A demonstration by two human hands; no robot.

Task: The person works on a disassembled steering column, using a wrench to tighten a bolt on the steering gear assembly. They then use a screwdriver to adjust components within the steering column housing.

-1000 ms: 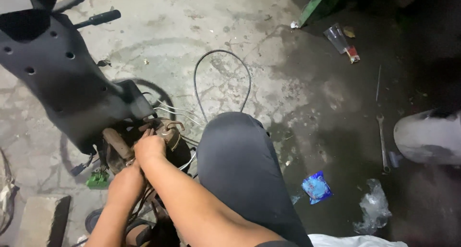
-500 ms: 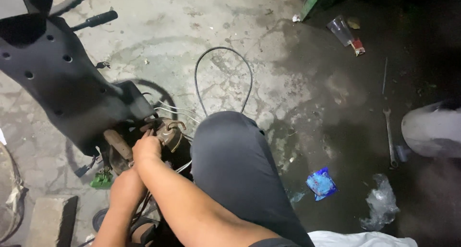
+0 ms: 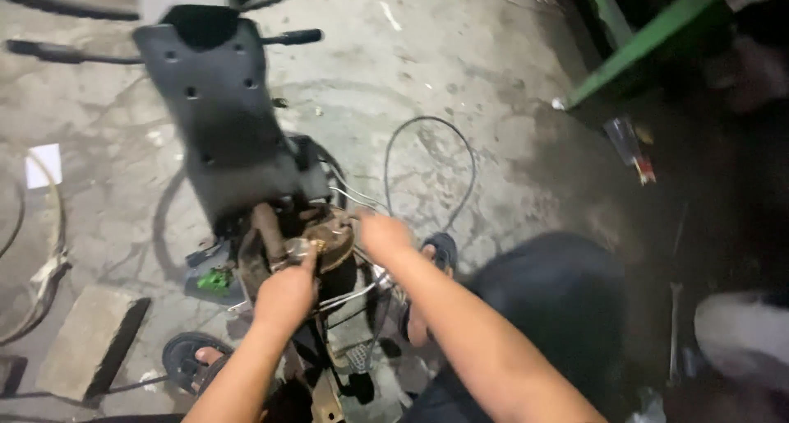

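A stripped scooter lies on the concrete floor with its black body panel (image 3: 222, 119) pointing away from me. Below the panel sits a rusty round hub (image 3: 329, 235) among bare silver wires (image 3: 349, 194). My left hand (image 3: 286, 293) is closed around a small brass-coloured fitting (image 3: 300, 246) at the hub's front edge. My right hand (image 3: 383, 235) is blurred just right of the hub, against the wires; its grip is unclear. A black cable (image 3: 431, 118) loops over the floor beyond it.
My knee in dark trousers (image 3: 551, 308) fills the lower right, with my sandalled feet (image 3: 191, 359) (image 3: 429, 258) beside the frame. A concrete block (image 3: 90, 341) lies at the left, a green metal frame (image 3: 641, 53) at the upper right, and a wrench (image 3: 675, 324) on the dark floor.
My hands were bunched together at the hub; now the right hand has pulled off to the right while the left stays. The view has swung, shifting the scooter towards the centre.
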